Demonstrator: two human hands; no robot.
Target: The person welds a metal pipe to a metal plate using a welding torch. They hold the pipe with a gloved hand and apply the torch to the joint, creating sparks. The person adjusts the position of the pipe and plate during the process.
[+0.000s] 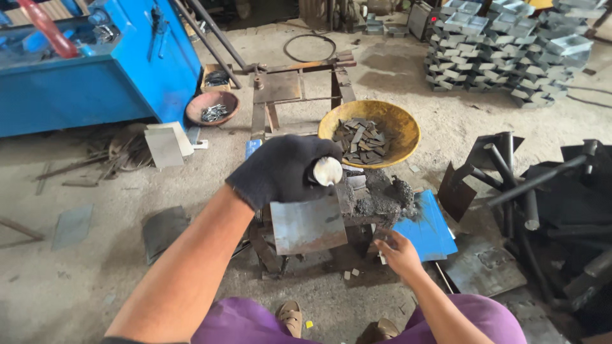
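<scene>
So the left hand, in a black glove, was clamped tight round a handle with a shiny round end, dead centre of the view over a small bench caked in grey filings. A flat steel plate hung right under that fist, around 6 o'clock from it; I couldn't tell if it was pinned in the tool or pinched by the glove. The right hand was bare, down at 5 o'clock from the plate, fingers curled loosely, touching a small pale offcut by the blue sheet.

My read on the plate: stiff, thin, heavier than it looks, with raw sheared edges and a dusty, slightly slick face. I'd grab it by the two side edges near the middle, not the corners, and with a glove on.

Other stuff around: yellow bowl of cut strips at 12 o'clock, brown bowl at 10, blue machine behind that, stacked grey trays at 1, black pipes at 3.
</scene>
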